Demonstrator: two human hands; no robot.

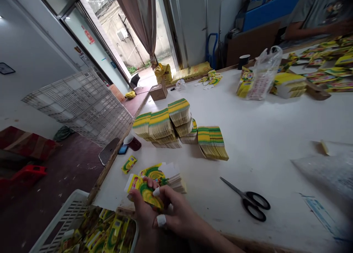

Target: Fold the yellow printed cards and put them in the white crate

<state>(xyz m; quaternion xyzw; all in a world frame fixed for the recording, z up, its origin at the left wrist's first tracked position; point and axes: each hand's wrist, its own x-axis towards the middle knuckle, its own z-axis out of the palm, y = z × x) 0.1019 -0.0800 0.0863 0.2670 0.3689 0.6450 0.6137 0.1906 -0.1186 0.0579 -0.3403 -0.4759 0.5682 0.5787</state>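
Both my hands are at the near edge of the white table [261, 135], closed round a fanned stack of yellow-green printed packets [154, 179]. My left hand [143, 214] grips the stack from below. My right hand [179, 212], with white tape on two fingertips, pinches the top packets from the right. One loose packet [129, 164] lies just left of the stack.
Several bundled packet stacks [176, 128] sit mid-table, black scissors [248, 199] to my right. A white crate of packets [91, 231] stands below the table edge. A dark cup [132, 142] and phone [109, 150] lie at the left edge. Another person's arm [309, 28] and more packets are far right.
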